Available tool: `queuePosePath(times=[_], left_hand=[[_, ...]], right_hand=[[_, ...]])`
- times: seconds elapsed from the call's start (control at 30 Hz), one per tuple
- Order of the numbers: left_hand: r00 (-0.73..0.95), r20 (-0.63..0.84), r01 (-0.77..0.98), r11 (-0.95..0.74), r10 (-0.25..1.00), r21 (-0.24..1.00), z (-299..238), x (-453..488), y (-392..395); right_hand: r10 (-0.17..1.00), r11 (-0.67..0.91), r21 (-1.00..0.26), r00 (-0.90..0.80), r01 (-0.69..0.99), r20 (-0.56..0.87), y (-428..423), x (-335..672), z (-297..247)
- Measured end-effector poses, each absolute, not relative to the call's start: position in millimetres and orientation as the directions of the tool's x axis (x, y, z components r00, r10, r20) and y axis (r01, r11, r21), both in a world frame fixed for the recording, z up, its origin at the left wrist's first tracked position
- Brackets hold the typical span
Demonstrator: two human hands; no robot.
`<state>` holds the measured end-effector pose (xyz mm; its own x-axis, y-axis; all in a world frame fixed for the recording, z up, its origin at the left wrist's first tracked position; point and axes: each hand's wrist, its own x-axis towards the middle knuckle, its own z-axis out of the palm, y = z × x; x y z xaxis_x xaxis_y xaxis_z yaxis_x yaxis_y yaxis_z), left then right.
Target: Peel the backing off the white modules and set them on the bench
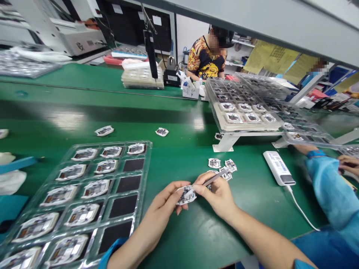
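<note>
My left hand [164, 203] pinches a small white circuit module [185, 195] just above the green bench. My right hand [217, 194] grips a slim metal tweezer-like tool [217, 176] whose tip rests on that module. A few more loose modules [223, 166] lie just beyond my right hand. To my left sits a clear plastic tray [140, 175] with modules in most pockets and several dark pockets bare.
Two stray modules [104, 130] lie on the green mat [182, 149]. A raised stand holds stacked trays [244, 112]. A white power bank [278, 167] with a cable is at right. A co-worker's blue sleeve [331, 190] is at far right; another person sits across.
</note>
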<state>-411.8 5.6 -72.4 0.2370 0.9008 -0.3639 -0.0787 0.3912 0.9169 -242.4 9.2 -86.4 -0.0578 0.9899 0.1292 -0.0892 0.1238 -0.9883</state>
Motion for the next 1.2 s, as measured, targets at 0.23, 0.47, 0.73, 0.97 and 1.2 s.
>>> queuePosePath(times=[0.23, 0.47, 0.73, 0.97, 1.2], left_hand=[[0.252, -0.34, -0.066, 0.367, 0.906, 0.928, -72.4, -410.1, 4.5], [0.243, -0.338, -0.057, 0.361, 0.909, 0.931, -73.4, -411.8, 3.7], [0.252, -0.309, 0.022, 0.313, 0.917, 0.949, -73.0, -411.7, 3.8], [0.262, -0.28, 0.05, 0.277, 0.924, 0.96, -73.4, -410.3, 4.1], [0.291, -0.257, 0.02, 0.263, 0.921, 0.965, -69.4, -411.1, 4.1]], right_hand=[[0.978, 0.205, -0.977, -0.032, -0.05, 0.207, 9.0, -242.6, -86.1], [0.997, 0.052, -0.998, -0.063, -0.044, 0.055, 11.9, -241.4, -83.7], [0.999, 0.049, -0.997, 0.025, -0.059, 0.048, 10.0, -243.5, -84.8], [0.999, 0.031, -0.996, 0.033, -0.085, 0.028, 11.4, -244.6, -85.5], [0.999, -0.007, -0.98, 0.038, -0.199, -0.014, 12.2, -245.6, -86.5]])
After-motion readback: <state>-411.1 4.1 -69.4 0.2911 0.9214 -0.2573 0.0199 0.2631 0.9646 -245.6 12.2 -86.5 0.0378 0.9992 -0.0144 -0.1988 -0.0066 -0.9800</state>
